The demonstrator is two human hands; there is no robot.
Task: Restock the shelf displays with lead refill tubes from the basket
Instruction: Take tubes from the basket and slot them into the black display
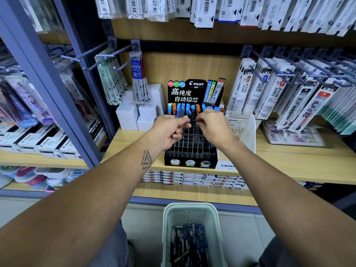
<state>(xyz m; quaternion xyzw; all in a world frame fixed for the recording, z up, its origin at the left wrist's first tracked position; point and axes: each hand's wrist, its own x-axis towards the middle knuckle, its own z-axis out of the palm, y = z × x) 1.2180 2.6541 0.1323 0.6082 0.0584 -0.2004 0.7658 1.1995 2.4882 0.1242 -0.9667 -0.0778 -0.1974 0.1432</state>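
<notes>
Both grips are busy above the black Pilot display rack (190,143) at the centre of the frame. Left hand (169,130) has its fingers curled around a small bundle of lead refill tubes (180,112), whose grey-blue ends poke up above the thumb. Right hand (210,126) is pinched at the fingertips on what looks like a single dark tube held upright over the rack's grid of slots, though the tube itself is mostly hidden behind the fingers. The rack stands on the wooden shelf (289,162), its rear rows already filled with blue and orange caps and its front rows largely bare. Low in the frame, the pale mesh basket (192,211) sits on the floor with many more dark tubes piled inside.

Judging from this, a tube is about to be seated in a slot. The cells are narrow and closely packed, so a slightly tilted tube could catch on a divider or drop into the wrong column, mixing lead grades marked by the labels along the front. The left hand's loose bundle could also slip, scattering tubes into the rack or off the shelf edge. A knock from either wrist might jostle the clear stand (248,132) just right of the rack.
</notes>
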